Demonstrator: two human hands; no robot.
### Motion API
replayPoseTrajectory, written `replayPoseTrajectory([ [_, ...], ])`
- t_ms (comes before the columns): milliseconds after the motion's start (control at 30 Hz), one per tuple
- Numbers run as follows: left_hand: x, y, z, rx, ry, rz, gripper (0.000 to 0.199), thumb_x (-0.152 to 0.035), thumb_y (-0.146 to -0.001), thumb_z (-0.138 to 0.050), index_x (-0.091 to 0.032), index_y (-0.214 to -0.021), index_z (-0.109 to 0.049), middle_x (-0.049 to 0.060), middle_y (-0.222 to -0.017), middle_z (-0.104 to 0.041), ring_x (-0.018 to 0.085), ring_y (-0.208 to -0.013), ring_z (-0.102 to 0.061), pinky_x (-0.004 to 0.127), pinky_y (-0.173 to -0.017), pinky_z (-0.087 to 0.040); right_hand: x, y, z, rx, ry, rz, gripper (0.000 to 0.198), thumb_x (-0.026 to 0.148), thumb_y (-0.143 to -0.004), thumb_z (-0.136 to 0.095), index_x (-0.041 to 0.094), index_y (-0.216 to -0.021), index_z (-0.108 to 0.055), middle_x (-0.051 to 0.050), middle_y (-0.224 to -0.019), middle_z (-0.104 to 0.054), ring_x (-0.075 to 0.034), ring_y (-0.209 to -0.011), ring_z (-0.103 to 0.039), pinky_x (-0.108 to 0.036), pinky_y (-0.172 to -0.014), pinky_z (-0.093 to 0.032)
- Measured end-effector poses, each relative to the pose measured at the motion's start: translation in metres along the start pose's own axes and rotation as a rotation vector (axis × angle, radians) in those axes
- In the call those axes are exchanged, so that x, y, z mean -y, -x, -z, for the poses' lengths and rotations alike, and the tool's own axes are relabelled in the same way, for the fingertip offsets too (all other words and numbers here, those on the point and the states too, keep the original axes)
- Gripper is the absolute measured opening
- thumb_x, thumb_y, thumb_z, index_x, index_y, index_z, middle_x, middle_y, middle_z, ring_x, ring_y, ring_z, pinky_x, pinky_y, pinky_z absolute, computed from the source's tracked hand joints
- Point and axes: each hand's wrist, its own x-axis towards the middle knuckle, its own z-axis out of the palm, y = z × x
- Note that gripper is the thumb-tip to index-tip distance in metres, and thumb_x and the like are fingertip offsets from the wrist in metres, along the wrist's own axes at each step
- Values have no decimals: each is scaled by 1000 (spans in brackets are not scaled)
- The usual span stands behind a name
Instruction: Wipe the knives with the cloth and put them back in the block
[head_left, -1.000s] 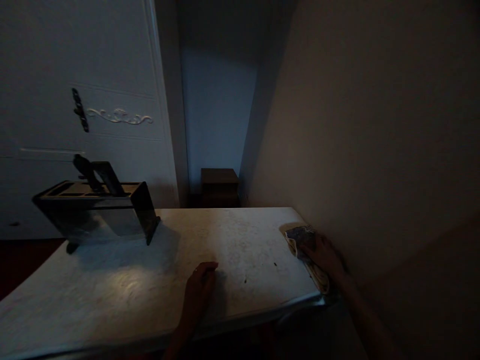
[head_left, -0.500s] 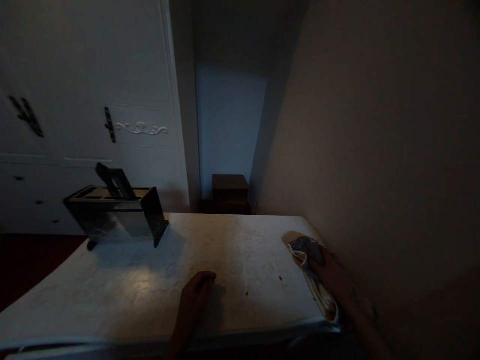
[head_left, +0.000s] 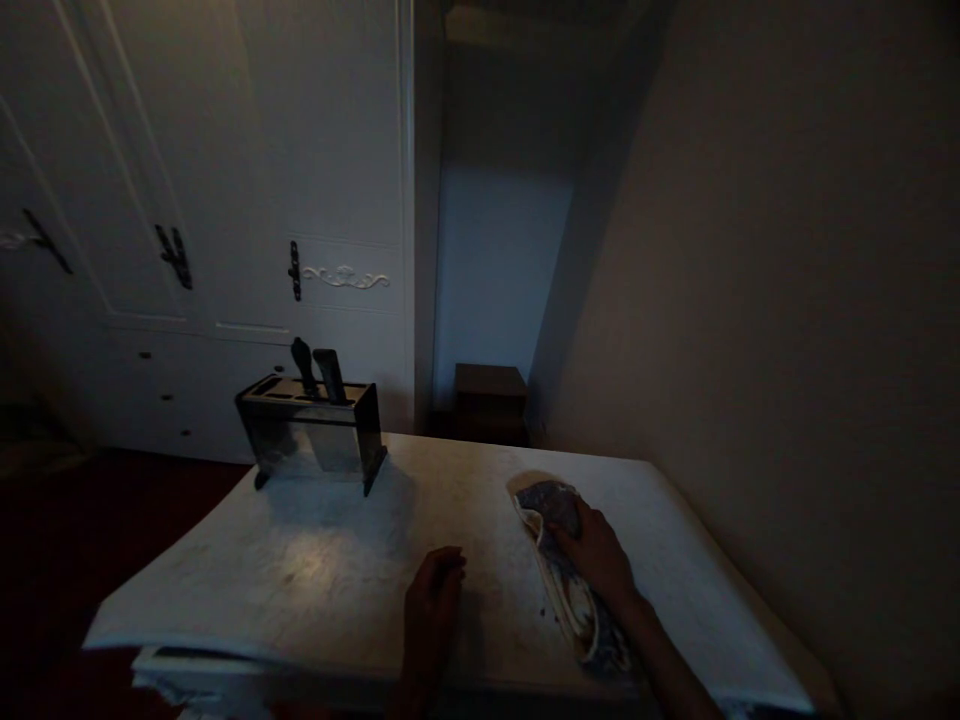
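My right hand (head_left: 602, 562) presses a folded grey-and-cream cloth (head_left: 559, 560) flat on the white tabletop (head_left: 457, 500), fingers closed over its upper part. The cloth's lower end trails toward the table's near edge. To its left, my left hand (head_left: 435, 588) hovers over or rests on the table, fingers curled in loosely, with nothing visible in them. A few small dark crumbs (head_left: 543, 612) lie just left of the cloth.
A knife block (head_left: 311, 440) with two dark handles stands at the table's far left. White wardrobe doors (head_left: 337, 180) rise behind it. A plain wall (head_left: 750, 300) runs along the right side, and a small brown cabinet (head_left: 491, 385) sits in the recess beyond.
My right hand has swept the cloth leftward across the table from near the wall side, nearer my left hand. The crumbs now lie closer to the cloth. The view has turned left.
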Motion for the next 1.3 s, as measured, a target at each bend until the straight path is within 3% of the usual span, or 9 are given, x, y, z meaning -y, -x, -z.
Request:
replayPoseTrajectory([
  [167,4,7,5,-126,-57,-64,30,-34,-80,-54,-16,-103,-63,11,-98,-70,23,-88,-67,36,-76,-56,84,4,-33,96,-134,43,74,58,-77,-55,21,-140,-43,-17,-134,-51,-37,-123,-47,-44,-92,-43],
  [267,8,10,14,-148,-166,-167,35,-33,-83,-51,-16,-113,-61,14,-109,-67,25,-96,-65,39,-80,-56,125,7,-49,175,-201,59,81,61,-73,-59,19,-140,-43,-18,-138,-48,-39,-127,-44,-49,-98,-40],
  [400,16,10,33,-86,-347,-351,41,-34,-86,-50,-17,-123,-58,16,-123,-61,27,-115,-58,46,-96,-50,162,13,-67,257,-273,153,88,63,-74,-58,10,-141,-41,-22,-142,-45,-40,-131,-41,-50,-105,-34],
  [500,17,8,52,-42,-488,-400,44,-35,-87,-53,-17,-127,-57,17,-129,-57,28,-121,-54,47,-99,-49,178,18,-78,293,-337,214,86,65,-74,-57,13,-142,-41,-17,-145,-44,-35,-135,-38,-47,-111,-30],
  [600,18,2,71,-61,-613,-385,54,-41,-84,-58,-15,-131,-54,19,-133,-54,31,-122,-53,50,-98,-49,189,21,-85,322,-427,240,85,65,-73,-59,16,-141,-44,-13,-146,-45,-33,-138,-36,-47,-114,-26],
  [700,22,-9,89,-112,-713,-362,63,-44,-80,-63,-13,-134,-51,21,-137,-50,34,-124,-51,52,-98,-47,197,22,-92,380,-536,265,80,64,-73,-60,17,-138,-48,-13,-140,-51,-32,-132,-44,-50,-112,-30],
  [933,30,-31,122,-184,-824,-405,52,-30,-78,-65,-19,-129,-58,19,-142,-45,36,-128,-47,52,-98,-47,187,30,-117,387,-746,251,76,60,-69,-67,18,-131,-55,-13,-138,-54,-32,-130,-47,-51,-112,-31],
  [1167,14,-25,119,-251,-896,-431,36,-17,-80,-57,-20,-115,-67,18,-137,-51,37,-130,-44,55,-99,-44,166,41,-121,413,-993,262,66,56,-70,-71,23,-126,-58,-10,-137,-56,-29,-128,-50,-50,-111,-34],
  [1300,5,-21,109,-213,-851,-468,42,-28,-86,-54,-17,-126,-59,19,-139,-48,34,-130,-44,52,-101,-44,160,46,-119,441,-1103,249,59,50,-72,-73,25,-124,-59,-10,-135,-57,-29,-125,-53,-49,-109,-37],
])
